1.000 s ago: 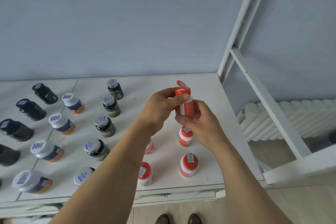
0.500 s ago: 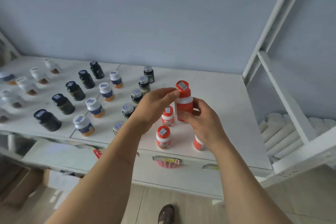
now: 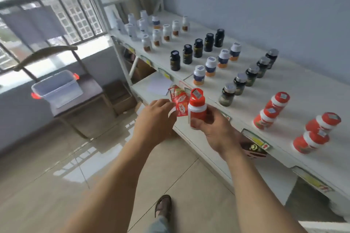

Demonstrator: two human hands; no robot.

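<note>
Centrally, the right hand grips a red plastic bottle with a white band and red cap, fingers curled round its lower body. The bottle is upright, in front of the white shelf edge. Just left of it, the left hand hovers, fingers loosely bent, holding nothing.

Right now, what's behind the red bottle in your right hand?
Just left of the red bottle, red snack packets show at the lower shelf; the bottle and the right hand cover whatever lies directly behind.
</note>
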